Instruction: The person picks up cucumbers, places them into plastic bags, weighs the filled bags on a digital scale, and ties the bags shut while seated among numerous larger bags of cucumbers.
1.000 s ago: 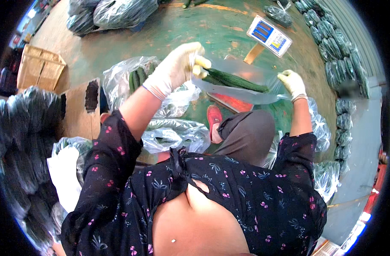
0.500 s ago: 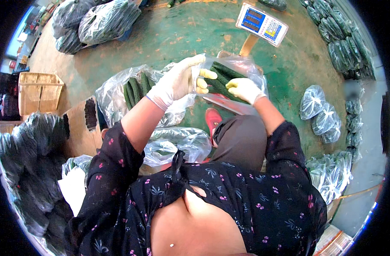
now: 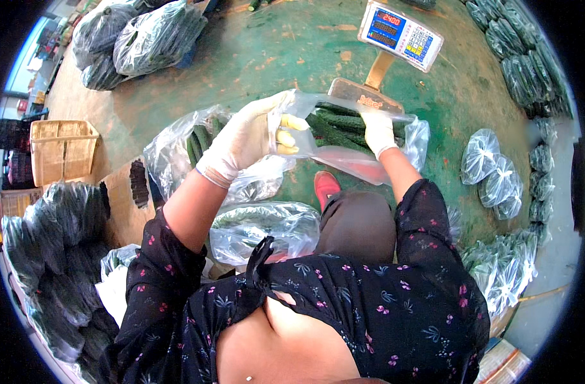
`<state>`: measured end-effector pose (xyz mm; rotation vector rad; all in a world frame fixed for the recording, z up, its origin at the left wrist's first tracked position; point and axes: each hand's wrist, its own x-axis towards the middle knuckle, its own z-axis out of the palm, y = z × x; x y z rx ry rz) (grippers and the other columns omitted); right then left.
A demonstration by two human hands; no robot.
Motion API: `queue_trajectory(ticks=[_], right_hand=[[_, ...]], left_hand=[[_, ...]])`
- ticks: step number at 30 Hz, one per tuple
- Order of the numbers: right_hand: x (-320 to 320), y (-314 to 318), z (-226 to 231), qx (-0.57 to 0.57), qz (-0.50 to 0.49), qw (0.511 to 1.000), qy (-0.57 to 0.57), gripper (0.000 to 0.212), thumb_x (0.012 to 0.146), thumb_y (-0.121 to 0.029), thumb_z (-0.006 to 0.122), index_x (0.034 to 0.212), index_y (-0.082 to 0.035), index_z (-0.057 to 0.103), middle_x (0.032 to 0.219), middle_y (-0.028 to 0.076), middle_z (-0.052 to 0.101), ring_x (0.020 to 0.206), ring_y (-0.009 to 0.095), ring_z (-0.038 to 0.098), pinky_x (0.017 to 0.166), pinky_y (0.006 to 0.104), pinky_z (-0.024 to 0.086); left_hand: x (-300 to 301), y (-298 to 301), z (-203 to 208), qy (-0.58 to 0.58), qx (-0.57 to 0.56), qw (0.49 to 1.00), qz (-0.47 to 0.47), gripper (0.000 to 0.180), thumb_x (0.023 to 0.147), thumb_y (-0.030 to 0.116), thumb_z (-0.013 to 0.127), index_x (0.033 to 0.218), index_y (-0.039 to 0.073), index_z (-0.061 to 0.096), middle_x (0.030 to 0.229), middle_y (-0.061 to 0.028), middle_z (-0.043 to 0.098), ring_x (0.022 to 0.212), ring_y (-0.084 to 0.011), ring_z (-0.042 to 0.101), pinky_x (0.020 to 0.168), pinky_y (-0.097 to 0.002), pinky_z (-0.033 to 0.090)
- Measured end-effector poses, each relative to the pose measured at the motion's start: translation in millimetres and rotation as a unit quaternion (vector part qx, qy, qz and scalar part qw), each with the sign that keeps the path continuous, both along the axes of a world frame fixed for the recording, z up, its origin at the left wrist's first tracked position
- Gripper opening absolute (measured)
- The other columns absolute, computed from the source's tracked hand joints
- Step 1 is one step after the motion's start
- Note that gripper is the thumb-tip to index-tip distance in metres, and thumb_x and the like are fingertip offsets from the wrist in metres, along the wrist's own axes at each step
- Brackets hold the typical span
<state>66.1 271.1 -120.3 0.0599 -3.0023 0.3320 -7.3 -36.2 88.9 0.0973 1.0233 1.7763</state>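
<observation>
Two gloved hands hold one clear bag (image 3: 344, 137) of cucumbers (image 3: 334, 128) at twelve o'clock, above the green floor (image 3: 267, 57). At ten o'clock stands a crate (image 3: 62, 150). Left hand (image 3: 251, 137) pinches the bag's open rim; right hand (image 3: 377, 131) reaches inside, fingers curled on the cucumbers. At one o'clock stands a scale (image 3: 398, 32), and bagged cucumbers (image 3: 497, 169) lie at three.
</observation>
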Motion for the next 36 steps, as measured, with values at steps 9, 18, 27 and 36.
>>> queue_trajectory(ticks=[9,18,27,36], right_hand=[[22,-65,-27,0.052,-0.043,0.969,-0.237,0.043,0.085,-0.006,0.049,0.126,-0.016,0.044,0.099,0.014,0.062,0.096,0.031,0.063,0.076,0.0440,0.052],[63,-25,24,-0.132,0.052,0.954,-0.263,0.052,0.072,-0.019,0.063,0.123,-0.012,0.055,0.117,0.018,0.060,0.109,0.036,0.056,0.095,0.0425,0.044],[61,16,-11,-0.291,-0.173,0.893,-0.297,0.059,0.066,-0.030,0.071,0.121,-0.013,0.059,0.118,0.012,0.062,0.110,0.026,0.058,0.095,0.0361,0.045],[104,61,152,-0.044,-0.313,0.948,-0.032,0.048,0.074,-0.033,0.065,0.111,-0.004,0.064,0.114,0.020,0.062,0.108,0.032,0.058,0.093,0.0391,0.045]], left_hand=[[-5,16,7,-0.037,0.048,0.998,-0.009,0.045,0.094,0.035,0.042,0.128,0.005,0.045,0.104,-0.0193,0.063,0.073,-0.0244,0.064,0.071,-0.0409,0.053],[-11,20,11,-0.003,0.040,0.999,-0.012,0.041,0.093,0.035,0.046,0.124,0.008,0.048,0.099,-0.0198,0.063,0.070,-0.0228,0.063,0.069,-0.0362,0.051],[-14,15,1,0.012,0.073,0.995,0.065,0.033,0.089,0.032,0.054,0.107,0.004,0.054,0.094,-0.0168,0.063,0.074,-0.0227,0.059,0.074,-0.0370,0.048],[-24,42,33,0.175,0.044,0.974,0.139,0.039,0.088,0.032,0.057,0.115,0.005,0.054,0.072,-0.0045,0.058,0.066,-0.0173,0.054,0.074,-0.0343,0.045]])
